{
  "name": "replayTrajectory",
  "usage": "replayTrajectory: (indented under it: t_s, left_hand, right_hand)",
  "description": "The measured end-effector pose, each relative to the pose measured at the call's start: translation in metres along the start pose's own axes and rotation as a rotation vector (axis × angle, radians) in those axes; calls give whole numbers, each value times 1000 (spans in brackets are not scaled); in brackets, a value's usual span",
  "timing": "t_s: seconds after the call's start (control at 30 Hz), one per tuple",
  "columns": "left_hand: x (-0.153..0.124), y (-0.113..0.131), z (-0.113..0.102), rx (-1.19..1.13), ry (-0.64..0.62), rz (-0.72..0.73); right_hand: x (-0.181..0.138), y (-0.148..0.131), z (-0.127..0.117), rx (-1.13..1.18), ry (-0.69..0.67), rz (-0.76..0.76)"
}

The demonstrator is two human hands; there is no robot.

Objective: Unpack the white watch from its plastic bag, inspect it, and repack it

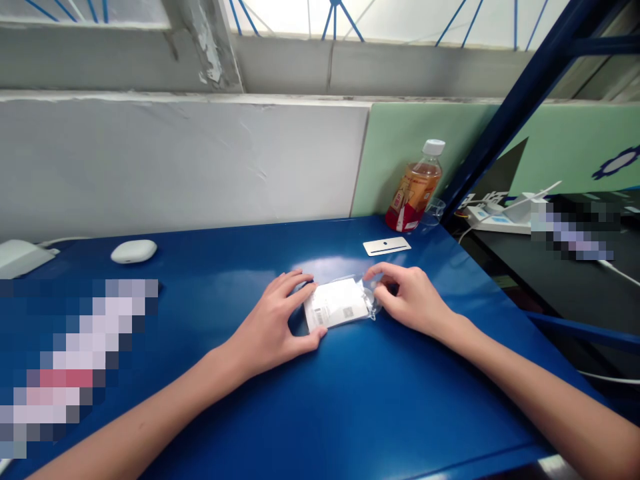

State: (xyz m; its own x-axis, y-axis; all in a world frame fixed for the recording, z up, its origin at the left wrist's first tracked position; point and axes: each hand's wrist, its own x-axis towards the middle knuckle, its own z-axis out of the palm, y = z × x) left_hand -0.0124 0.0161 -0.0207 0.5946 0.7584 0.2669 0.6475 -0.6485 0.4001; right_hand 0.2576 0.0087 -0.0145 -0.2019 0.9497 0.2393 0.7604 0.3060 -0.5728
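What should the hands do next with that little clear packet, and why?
Perhaps the right hand should gently tug the crumpled end of the packet: it is already close to that end, and the left hand is at the opposite end, so it could steady the packet.

A white barcoded packet in clear plastic lies flat, slightly slanted, on a blue desk.

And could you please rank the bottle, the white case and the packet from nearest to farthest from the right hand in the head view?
1. Packet: just left of the right hand.
2. Bottle: beyond the hand, at the back of the table.
3. White case: far over on the left.
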Motion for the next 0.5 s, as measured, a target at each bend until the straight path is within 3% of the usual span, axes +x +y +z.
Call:
replayTrajectory:
  t_s: [0.17,0.3,0.5]
  left_hand:
    - [0,3,-1,36,-1,10]
    - [0,6,-2,54,-9,-7]
    - [-2,6,-4,30,-13,-32]
  right_hand:
    - [5,8,-6,-129,1,-178]
    - [8,15,-10,-91,-46,-302]
    - [9,14,-10,-32,-129,-344]
